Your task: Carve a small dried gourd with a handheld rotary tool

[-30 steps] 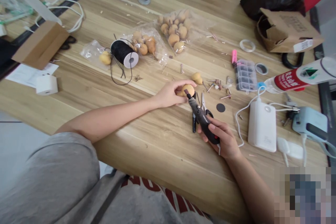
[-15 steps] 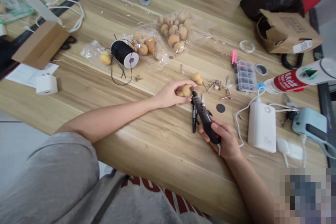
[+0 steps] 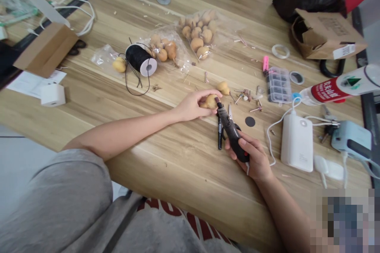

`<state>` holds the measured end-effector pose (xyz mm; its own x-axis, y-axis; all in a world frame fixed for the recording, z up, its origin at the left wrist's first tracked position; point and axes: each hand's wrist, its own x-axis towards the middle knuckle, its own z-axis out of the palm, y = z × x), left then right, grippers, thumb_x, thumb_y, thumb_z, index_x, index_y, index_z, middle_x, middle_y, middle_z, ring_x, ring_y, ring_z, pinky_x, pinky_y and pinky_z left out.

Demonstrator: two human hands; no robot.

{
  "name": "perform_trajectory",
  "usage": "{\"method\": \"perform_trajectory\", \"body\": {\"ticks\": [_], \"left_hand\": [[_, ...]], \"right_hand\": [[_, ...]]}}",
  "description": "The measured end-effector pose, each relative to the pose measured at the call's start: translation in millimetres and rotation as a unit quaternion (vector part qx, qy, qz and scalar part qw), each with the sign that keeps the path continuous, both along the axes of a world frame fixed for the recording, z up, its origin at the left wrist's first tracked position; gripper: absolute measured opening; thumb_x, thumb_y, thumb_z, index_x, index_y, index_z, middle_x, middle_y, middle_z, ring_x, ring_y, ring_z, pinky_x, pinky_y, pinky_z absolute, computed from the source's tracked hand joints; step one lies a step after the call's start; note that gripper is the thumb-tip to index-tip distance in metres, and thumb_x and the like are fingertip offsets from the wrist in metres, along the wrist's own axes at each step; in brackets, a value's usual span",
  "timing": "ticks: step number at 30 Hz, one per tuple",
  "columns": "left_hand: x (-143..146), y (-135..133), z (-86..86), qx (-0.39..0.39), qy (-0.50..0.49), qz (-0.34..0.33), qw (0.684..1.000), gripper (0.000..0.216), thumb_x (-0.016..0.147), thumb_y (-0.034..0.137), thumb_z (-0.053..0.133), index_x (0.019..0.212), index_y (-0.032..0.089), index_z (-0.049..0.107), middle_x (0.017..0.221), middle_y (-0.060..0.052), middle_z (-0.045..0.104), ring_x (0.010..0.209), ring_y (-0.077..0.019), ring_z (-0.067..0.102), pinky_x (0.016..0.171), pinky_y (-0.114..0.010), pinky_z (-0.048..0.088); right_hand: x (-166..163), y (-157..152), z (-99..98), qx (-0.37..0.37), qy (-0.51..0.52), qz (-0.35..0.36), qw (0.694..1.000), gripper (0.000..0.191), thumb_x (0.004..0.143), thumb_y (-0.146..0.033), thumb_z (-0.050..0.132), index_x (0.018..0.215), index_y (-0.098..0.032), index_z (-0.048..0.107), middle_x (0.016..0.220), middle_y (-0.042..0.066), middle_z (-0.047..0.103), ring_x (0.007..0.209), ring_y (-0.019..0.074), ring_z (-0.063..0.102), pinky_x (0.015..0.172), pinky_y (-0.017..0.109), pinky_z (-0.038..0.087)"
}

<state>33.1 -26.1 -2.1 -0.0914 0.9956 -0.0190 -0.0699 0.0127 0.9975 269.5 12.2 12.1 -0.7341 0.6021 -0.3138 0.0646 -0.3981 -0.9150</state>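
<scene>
Pinched in my left hand (image 3: 194, 105) is a small tan gourd (image 3: 210, 102), its round end facing right. My right hand (image 3: 251, 156) is wrapped around a black rotary tool (image 3: 233, 136), whose tip meets or nearly meets the gourd's right side. Just beyond my left fingers lies a second small gourd (image 3: 223, 87). A black marker (image 3: 219, 133) rests under the tool, beside a pair of scissors (image 3: 230, 111) partly hidden by it. Several rotary bits (image 3: 245, 97) are scattered to the right, near a black disc (image 3: 249, 121).
Bagged gourds (image 3: 197, 35) and a spool of black cord (image 3: 139, 59) stand farther back. On the right are a compartment box (image 3: 279, 85), a water bottle (image 3: 335, 89), a white power bank (image 3: 297, 142) with cables and an open cardboard box (image 3: 329, 35). A brown carton (image 3: 46, 49) sits left.
Almost nothing differs. The view has shifted very slightly, and both hands keep their hold on the gourd and the rotary tool.
</scene>
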Motion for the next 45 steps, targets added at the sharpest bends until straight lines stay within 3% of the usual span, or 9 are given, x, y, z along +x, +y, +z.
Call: {"method": "perform_trajectory", "body": {"ticks": [8, 13, 19, 26, 33, 40, 45], "left_hand": [[-0.2, 0.0, 0.7, 0.006, 0.007, 0.005, 1.0, 0.046, 0.068, 0.021, 0.074, 0.111, 0.016, 0.059, 0.094, -0.002, 0.064, 0.052, -0.0008, 0.046, 0.044, -0.013, 0.038], [-1.7, -0.1, -3.5, 0.006, 0.005, -0.008, 1.0, 0.051, 0.069, 0.015, 0.07, 0.118, 0.018, 0.057, 0.083, 0.002, 0.062, 0.047, -0.0001, 0.044, 0.042, -0.012, 0.036], [0.2, 0.5, -1.8, 0.003, 0.003, 0.003, 1.0, 0.049, 0.069, 0.023, 0.073, 0.114, 0.016, 0.057, 0.093, -0.003, 0.064, 0.053, -0.002, 0.047, 0.044, -0.014, 0.037], [-0.7, -0.4, -0.2, -0.003, -0.002, -0.005, 1.0, 0.051, 0.067, 0.018, 0.071, 0.116, 0.016, 0.057, 0.093, -0.002, 0.064, 0.051, -0.0011, 0.046, 0.042, -0.013, 0.036], [1.5, 0.8, -3.0, 0.003, -0.01, 0.007, 1.0, 0.053, 0.068, 0.02, 0.074, 0.118, 0.014, 0.056, 0.1, -0.006, 0.066, 0.058, -0.0028, 0.05, 0.045, -0.013, 0.04], [-1.4, -0.6, -0.8, 0.003, -0.002, -0.013, 1.0, 0.051, 0.07, 0.016, 0.07, 0.119, 0.016, 0.056, 0.087, 0.0, 0.063, 0.047, 0.0009, 0.044, 0.043, -0.012, 0.037], [-0.4, 0.3, -2.7, 0.005, 0.001, -0.004, 1.0, 0.052, 0.07, 0.022, 0.073, 0.118, 0.015, 0.057, 0.095, -0.003, 0.065, 0.052, -0.0008, 0.047, 0.044, -0.013, 0.037]], "right_hand": [[-1.1, -0.5, 0.4, -0.021, 0.012, -0.025, 0.999, 0.03, 0.081, -0.036, 0.065, 0.103, -0.015, 0.069, 0.07, 0.005, 0.067, 0.045, 0.013, 0.048, 0.045, 0.029, 0.034], [-1.6, 0.2, 2.2, -0.002, -0.004, 0.02, 1.0, 0.03, 0.082, -0.036, 0.066, 0.101, -0.013, 0.07, 0.07, 0.005, 0.067, 0.046, 0.0133, 0.05, 0.046, 0.03, 0.033], [-2.5, -0.5, 0.8, -0.048, 0.018, -0.035, 0.998, 0.028, 0.08, -0.034, 0.067, 0.099, -0.014, 0.07, 0.07, 0.005, 0.068, 0.044, 0.0124, 0.048, 0.044, 0.029, 0.032], [-1.4, 0.2, 1.8, -0.028, 0.007, 0.0, 1.0, 0.026, 0.08, -0.033, 0.067, 0.097, -0.013, 0.07, 0.07, 0.006, 0.068, 0.046, 0.0124, 0.05, 0.046, 0.029, 0.032], [-5.2, -0.1, 3.7, -0.067, 0.021, -0.041, 0.997, 0.025, 0.079, -0.034, 0.068, 0.092, -0.013, 0.07, 0.068, 0.006, 0.068, 0.043, 0.0115, 0.047, 0.043, 0.029, 0.031], [0.7, 0.9, -0.7, -0.044, 0.025, -0.002, 0.999, 0.027, 0.08, -0.033, 0.069, 0.097, -0.012, 0.071, 0.07, 0.005, 0.069, 0.045, 0.0113, 0.051, 0.045, 0.027, 0.033], [-1.5, 0.1, -0.3, -0.057, 0.035, -0.027, 0.997, 0.028, 0.081, -0.032, 0.068, 0.101, -0.013, 0.071, 0.071, 0.005, 0.069, 0.045, 0.0106, 0.051, 0.044, 0.026, 0.033]]}}
